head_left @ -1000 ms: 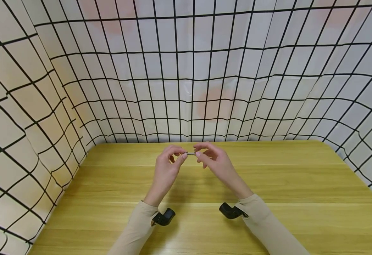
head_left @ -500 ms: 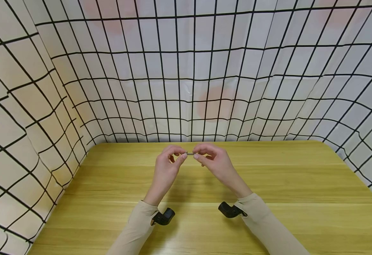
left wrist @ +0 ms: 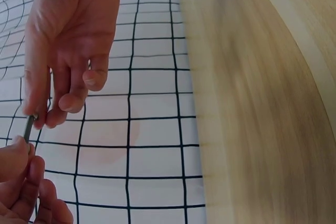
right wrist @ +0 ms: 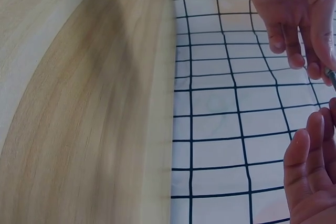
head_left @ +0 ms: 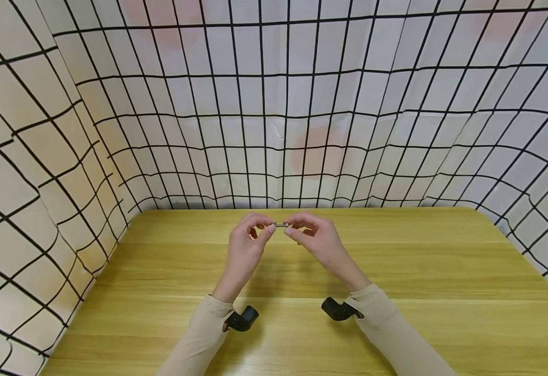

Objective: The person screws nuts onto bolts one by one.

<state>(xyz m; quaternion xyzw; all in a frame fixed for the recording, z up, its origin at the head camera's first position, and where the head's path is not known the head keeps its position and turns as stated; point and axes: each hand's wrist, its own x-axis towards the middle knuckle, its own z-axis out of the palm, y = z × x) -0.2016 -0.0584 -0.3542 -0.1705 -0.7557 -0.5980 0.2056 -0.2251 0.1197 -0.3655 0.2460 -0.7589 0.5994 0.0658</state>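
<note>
A slim metal bolt [head_left: 280, 225] lies level between my two hands, above the far part of the table. My left hand [head_left: 247, 244] pinches its left end between thumb and index finger. At the other end, the thumb and index fingertips of my right hand [head_left: 319, 239] pinch a small nut-like piece [right wrist: 328, 71]; thread shows beside it in the right wrist view. The shank [left wrist: 29, 128] is bare between the hands in the left wrist view. Fingertips partly hide both ends.
A wooden table [head_left: 274, 334] spreads beneath both forearms. White sheeting with a black grid [head_left: 274, 130] stands behind it and along both sides. Black wrist mounts [head_left: 242, 319] project inward from beige sleeves [head_left: 384, 321].
The right hand's fingers have drawn in a little to the left and come together at the bolt's right end. The left hand keeps its pinch in nearly the same place.
</note>
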